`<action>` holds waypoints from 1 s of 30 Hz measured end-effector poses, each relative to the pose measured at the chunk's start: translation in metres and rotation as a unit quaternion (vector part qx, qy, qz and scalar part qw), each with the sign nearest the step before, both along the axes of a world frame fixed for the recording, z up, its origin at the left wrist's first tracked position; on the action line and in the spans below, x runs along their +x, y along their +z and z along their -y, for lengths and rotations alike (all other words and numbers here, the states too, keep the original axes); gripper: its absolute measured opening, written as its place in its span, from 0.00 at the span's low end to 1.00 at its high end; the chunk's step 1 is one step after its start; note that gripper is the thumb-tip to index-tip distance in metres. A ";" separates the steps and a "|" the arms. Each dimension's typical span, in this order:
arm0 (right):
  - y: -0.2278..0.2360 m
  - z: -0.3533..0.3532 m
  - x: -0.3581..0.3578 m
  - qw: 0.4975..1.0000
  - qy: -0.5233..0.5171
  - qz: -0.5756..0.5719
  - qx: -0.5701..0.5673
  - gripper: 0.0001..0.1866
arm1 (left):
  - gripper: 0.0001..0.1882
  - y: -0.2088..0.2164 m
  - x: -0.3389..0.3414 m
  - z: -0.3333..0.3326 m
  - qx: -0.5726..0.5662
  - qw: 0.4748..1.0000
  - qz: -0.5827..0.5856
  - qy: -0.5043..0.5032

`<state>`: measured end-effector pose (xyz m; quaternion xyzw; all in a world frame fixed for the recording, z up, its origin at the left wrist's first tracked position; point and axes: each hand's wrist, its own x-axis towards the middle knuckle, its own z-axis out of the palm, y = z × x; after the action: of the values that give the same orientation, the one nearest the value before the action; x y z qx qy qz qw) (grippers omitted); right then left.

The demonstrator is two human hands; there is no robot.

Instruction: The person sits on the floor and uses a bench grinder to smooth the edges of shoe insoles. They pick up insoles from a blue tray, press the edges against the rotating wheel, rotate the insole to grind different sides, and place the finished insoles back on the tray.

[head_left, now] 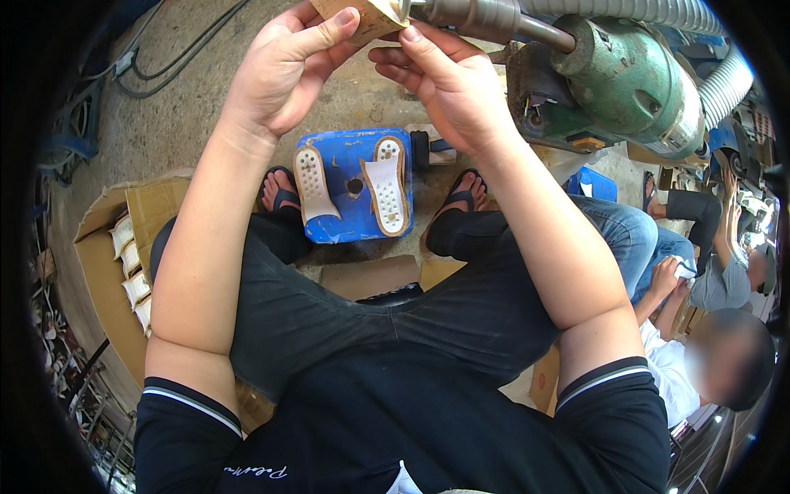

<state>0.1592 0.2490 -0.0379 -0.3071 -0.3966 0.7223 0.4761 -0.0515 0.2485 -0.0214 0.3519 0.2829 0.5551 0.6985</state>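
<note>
At the top edge, a flat tan piece (374,20) is held against or very near the metal tip of a machine's spindle (469,15). The upper part of the piece is out of the picture. My left hand (284,70) grips its left side, with the thumb on the near face. My right hand (448,78) pinches its lower right corner between thumb and fingers, close to the spindle. Below my hands, a pair of white shoe soles with tan rims and round studs, one left sole (313,185) and one right sole (389,185), rests on a blue stool (350,218).
A green motor (629,86) drives the spindle at the upper right, beside grey ribbed hoses (728,86). An open cardboard box (103,247) with several white pieces stands at my left. Co-workers sit at my right, one in a white shirt (671,383). Black cables (185,53) lie on the floor.
</note>
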 end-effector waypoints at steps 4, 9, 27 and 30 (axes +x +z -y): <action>-0.004 -0.003 -0.003 1.000 0.001 -0.018 -0.017 0.20 | 0.28 0.005 0.007 0.002 0.021 1.000 0.002 0.021; -0.008 -0.005 -0.003 0.997 0.004 -0.048 -0.056 0.20 | 0.27 -0.004 0.005 0.002 0.079 0.992 -0.082 0.051; 0.014 0.006 0.000 0.989 -0.024 0.144 0.026 0.22 | 0.30 -0.002 -0.013 0.005 0.035 0.988 -0.147 -0.033; 0.015 0.007 -0.001 0.986 -0.048 0.159 0.033 0.23 | 0.31 -0.005 -0.015 -0.001 0.024 0.989 -0.134 -0.059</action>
<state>0.1578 0.2421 -0.0233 -0.4206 -0.4757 0.6272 0.4511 -0.0667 0.2500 -0.0259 0.4554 0.3395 0.4677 0.6772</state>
